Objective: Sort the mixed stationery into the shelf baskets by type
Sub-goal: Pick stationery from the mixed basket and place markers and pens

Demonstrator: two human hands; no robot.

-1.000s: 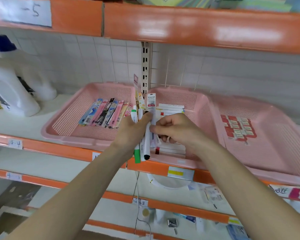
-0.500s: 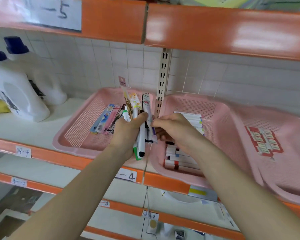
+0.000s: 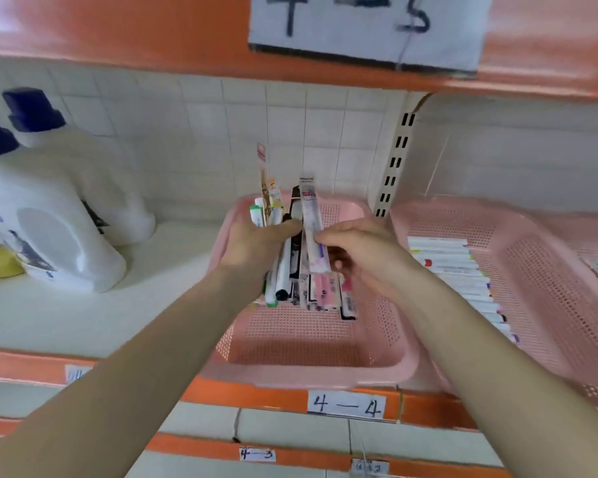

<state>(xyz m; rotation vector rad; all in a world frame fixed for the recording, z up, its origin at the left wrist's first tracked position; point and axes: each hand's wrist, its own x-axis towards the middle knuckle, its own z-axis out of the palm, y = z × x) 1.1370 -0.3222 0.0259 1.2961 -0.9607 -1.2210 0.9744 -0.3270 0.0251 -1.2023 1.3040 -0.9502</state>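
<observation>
The perforated pink plastic basket (image 3: 308,372) sat behind an orange metal shelf edge (image 3: 249,396) with a white paper label (image 3: 346,405) handwritten in black. Left of the basket, white plastic jugs (image 3: 49,236) had dark blue caps. Right of it, a matching pink mesh basket (image 3: 549,298) held white markers (image 3: 456,270) with mixed coloured tips. Over it, the bundle of pens (image 3: 283,270) was white, green, black and pink.

Pink plastic, glossy orange beams, paper tags

The baskets (image 3: 311,362) are matt pink perforated plastic; the shelf beams (image 3: 118,32) look like glossy orange-painted metal with matt paper labels (image 3: 346,405); the pen packets (image 3: 310,215) wear shiny film; the bottle (image 3: 49,236) is smooth white plastic.
</observation>
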